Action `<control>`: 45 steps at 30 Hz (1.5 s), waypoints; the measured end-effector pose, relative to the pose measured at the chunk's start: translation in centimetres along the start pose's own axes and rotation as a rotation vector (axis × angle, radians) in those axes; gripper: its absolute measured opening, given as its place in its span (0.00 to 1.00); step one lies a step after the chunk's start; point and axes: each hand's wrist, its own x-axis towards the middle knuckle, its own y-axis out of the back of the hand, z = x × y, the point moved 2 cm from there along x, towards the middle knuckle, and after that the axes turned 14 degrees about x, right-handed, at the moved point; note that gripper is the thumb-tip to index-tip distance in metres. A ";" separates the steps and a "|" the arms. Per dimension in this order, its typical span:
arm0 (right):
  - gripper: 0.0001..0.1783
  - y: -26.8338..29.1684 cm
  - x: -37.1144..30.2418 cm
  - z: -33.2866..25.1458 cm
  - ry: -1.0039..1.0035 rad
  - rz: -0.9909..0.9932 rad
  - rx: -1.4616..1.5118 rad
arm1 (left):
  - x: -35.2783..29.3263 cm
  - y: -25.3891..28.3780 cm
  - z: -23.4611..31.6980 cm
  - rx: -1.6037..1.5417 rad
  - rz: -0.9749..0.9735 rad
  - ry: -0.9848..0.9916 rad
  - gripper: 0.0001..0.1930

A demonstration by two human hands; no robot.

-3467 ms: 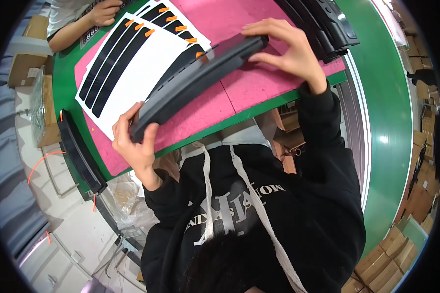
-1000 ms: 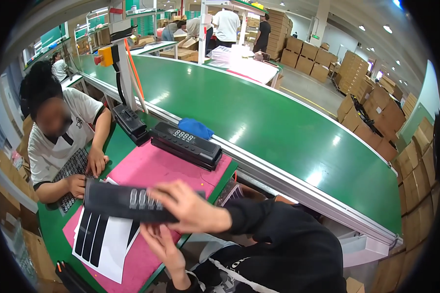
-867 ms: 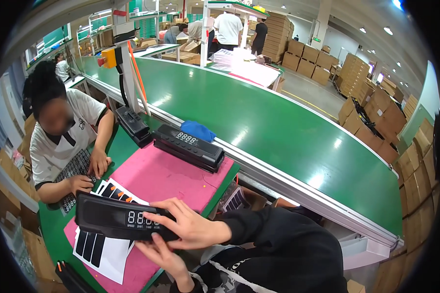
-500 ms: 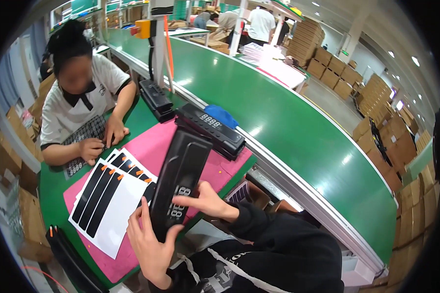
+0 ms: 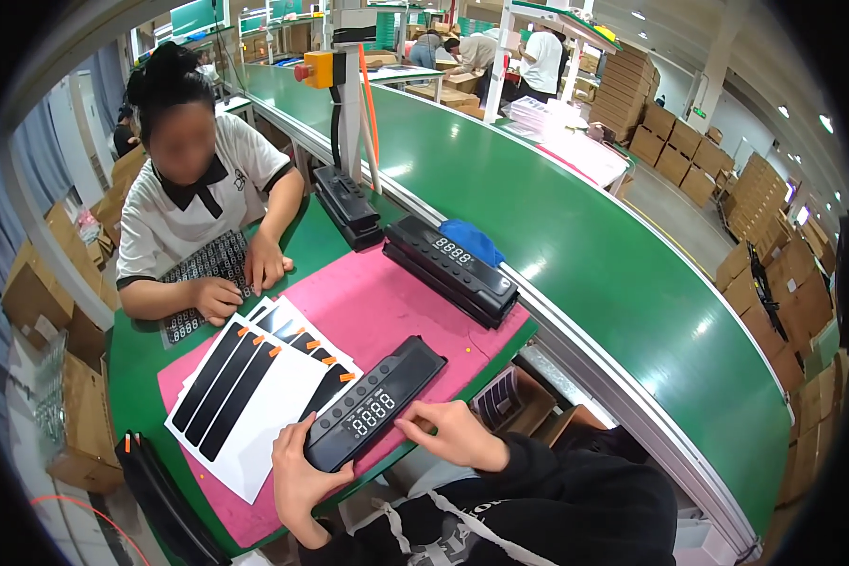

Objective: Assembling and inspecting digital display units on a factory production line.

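Note:
A long black control panel (image 5: 387,396) with white digit segments and a row of round buttons lies slanted on the pink mat. My left hand (image 5: 302,472) grips its near left end, thumb on the near edge and fingers on the far side. My right hand (image 5: 453,434) is by the panel's near right edge. Its thumb and forefinger are bent together; whatever they hold, if anything, is too small to make out. Left of the panel lie white sheets (image 5: 264,434) bearing black strips (image 5: 222,373) with orange tabs.
Stacked black panels (image 5: 453,274) stand at the mat's (image 5: 349,302) far side, a blue cloth (image 5: 472,241) behind them. More panels (image 5: 347,208) rest by the post. Across the table a person (image 5: 203,179) handles a sheet of printed digits (image 5: 208,274). A green conveyor (image 5: 575,226) runs beyond.
The panel has come down from a raised, tilted hold onto the mat, its buttons now showing. My right hand has moved off its face to the near edge. The view has shifted.

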 end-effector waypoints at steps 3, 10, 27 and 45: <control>0.22 -2.6 0.5 -0.3 0.704 0.359 -0.476 | -0.1 -0.5 -0.2 -0.052 0.080 -0.044 0.42; 0.27 -5.3 2.9 1.5 0.832 0.096 -0.609 | -1.2 -0.3 0.3 -0.065 0.194 0.032 0.41; 0.33 -6.8 3.0 2.0 0.775 0.262 -0.502 | -1.8 -0.7 -1.4 -0.157 0.147 -0.006 0.38; 0.18 8.1 0.9 7.8 0.614 0.774 -0.886 | -2.3 -0.6 -1.8 -0.226 0.128 0.095 0.38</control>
